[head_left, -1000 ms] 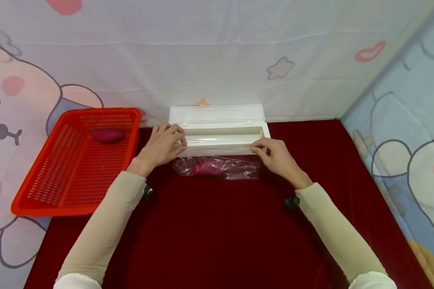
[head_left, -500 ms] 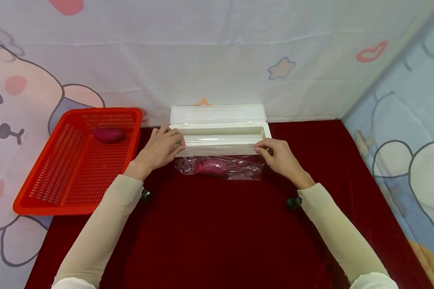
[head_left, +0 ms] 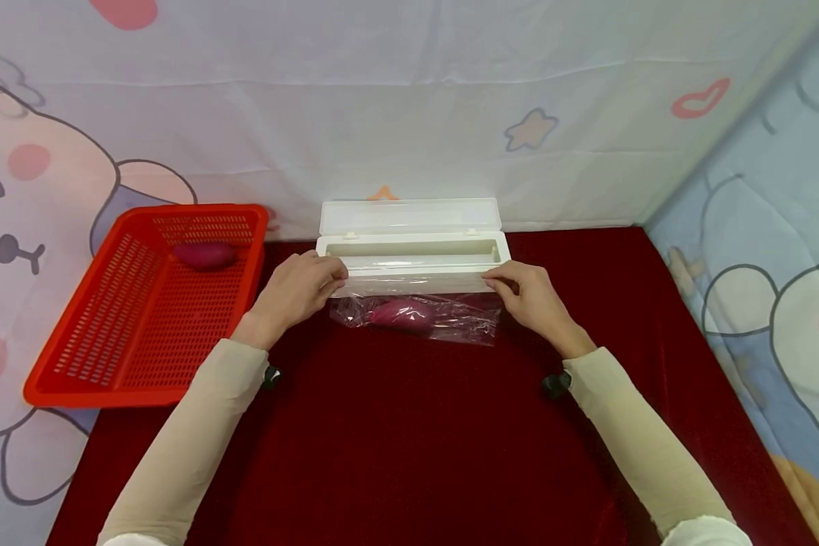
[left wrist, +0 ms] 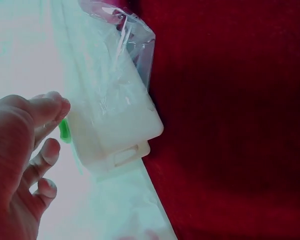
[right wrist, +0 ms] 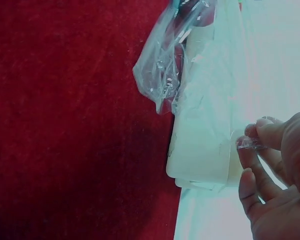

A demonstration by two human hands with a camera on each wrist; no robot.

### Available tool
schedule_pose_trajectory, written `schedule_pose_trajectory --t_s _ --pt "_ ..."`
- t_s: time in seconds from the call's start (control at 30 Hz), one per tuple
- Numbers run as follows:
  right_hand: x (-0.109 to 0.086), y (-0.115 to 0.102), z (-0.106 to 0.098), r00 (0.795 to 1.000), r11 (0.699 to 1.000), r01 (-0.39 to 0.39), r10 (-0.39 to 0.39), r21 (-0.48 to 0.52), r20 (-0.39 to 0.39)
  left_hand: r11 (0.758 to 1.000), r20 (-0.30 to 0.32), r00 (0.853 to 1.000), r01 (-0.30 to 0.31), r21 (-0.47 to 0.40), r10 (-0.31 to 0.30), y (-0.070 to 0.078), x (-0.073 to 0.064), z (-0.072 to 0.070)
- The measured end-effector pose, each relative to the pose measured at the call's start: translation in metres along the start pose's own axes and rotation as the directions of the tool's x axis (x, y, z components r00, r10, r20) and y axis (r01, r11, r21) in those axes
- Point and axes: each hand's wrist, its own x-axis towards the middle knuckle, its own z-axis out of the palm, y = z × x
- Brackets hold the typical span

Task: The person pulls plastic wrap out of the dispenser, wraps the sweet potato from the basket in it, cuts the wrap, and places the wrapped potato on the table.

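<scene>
A white plastic-wrap dispenser box (head_left: 412,237) stands at the back with its lid (head_left: 409,216) raised and a roll of film inside. Clear plastic wrap (head_left: 469,318) hangs over its front edge and around a magenta, tapered sweet potato (head_left: 403,313) on the cloth. My left hand (head_left: 296,292) is at the box's left end, thumb and fingertips pinched on the film's edge; a small green piece (left wrist: 65,131) shows beside those fingertips in the left wrist view. At the right end, my right hand (head_left: 532,294) pinches the film, which shows between thumb and finger in the right wrist view.
A red perforated basket (head_left: 143,397) stands at the left with another sweet potato (head_left: 205,255) inside. Dark red cloth (head_left: 409,455) covers the table. A printed curtain (head_left: 409,114) hangs right behind the box.
Both hands stay at the box ends; the left shifts slightly toward me, the right slightly right. The film's right end over the cloth has spread a little.
</scene>
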Motion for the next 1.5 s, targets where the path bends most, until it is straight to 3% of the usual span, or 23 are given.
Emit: schedule_pose_trajectory --t_s 0.23,0.37,0.67,0.9,1.2,1.5 --pt "-0.008 -0.004 0.001 0.997 0.996 0.081 -0.082 -0.026 -0.010 0.998 -0.094 0.996 0.003 0.056 0.002 0.001 -0.006 0.001" --pt "-0.013 -0.006 0.002 0.992 0.990 0.127 -0.127 -0.058 -0.005 0.998 -0.115 0.993 0.015 0.064 -0.008 0.003 -0.008 0.002" --pt "-0.025 -0.013 0.004 0.982 0.973 0.190 -0.185 -0.134 0.047 0.989 -0.080 0.996 0.047 0.138 -0.036 0.011 -0.019 0.004" --pt "-0.033 -0.016 0.004 0.973 0.964 0.213 -0.194 -0.160 0.127 0.988 -0.072 0.995 0.083 0.128 -0.075 0.016 -0.028 0.009" --pt "-0.035 -0.018 0.007 0.956 0.965 0.202 -0.157 -0.167 0.248 0.984 -0.023 0.992 0.126 0.127 -0.124 0.019 -0.037 0.013" --pt "-0.036 -0.017 0.013 0.923 0.974 0.158 -0.086 -0.164 0.375 0.982 0.065 0.985 0.151 0.114 -0.159 0.022 -0.040 0.020"
